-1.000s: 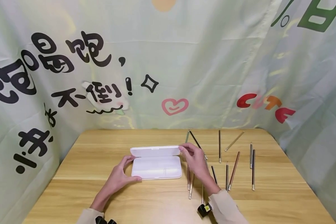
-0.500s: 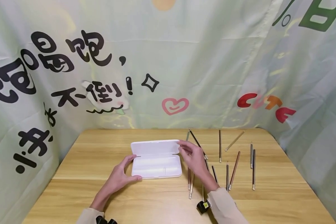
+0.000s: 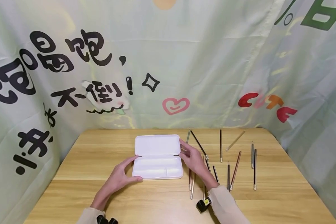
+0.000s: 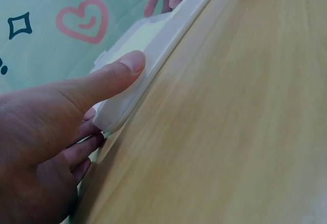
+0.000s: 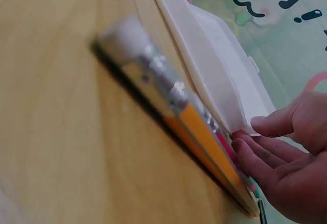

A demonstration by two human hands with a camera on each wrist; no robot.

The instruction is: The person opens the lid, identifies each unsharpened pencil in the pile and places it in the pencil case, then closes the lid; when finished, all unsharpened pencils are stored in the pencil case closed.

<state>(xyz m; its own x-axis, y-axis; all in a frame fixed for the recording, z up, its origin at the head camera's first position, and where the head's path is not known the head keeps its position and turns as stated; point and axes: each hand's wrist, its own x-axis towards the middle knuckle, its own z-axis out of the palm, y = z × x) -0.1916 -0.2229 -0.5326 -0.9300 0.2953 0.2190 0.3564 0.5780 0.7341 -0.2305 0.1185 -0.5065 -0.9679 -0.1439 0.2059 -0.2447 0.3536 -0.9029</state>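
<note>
A white plastic pencil case [image 3: 156,171] lies on the wooden table with its lid [image 3: 156,145] swung back, so the compartments inside show bare. My left hand [image 3: 122,174] grips the case's left end, thumb on the front edge and fingers round the back. The left wrist view shows that thumb [image 4: 130,63] pressing on the white wall. At the right end, my right hand [image 3: 194,157] holds the lid's edge near the hinge. In the right wrist view its thumb [image 5: 273,124] lies on the lid's corner, with the fingers beneath.
Several pencils lie scattered right of the case, among them a red one [image 3: 235,170], a black one [image 3: 221,146] and a tan one [image 3: 235,140]. A pencil with a white eraser [image 5: 122,38] looms close in the right wrist view. A printed cloth [image 3: 212,68] hangs behind the table.
The lid has swung up and back from a low angle to lying far open. My right hand has followed its edge slightly back and down; the left hand has stayed on the case.
</note>
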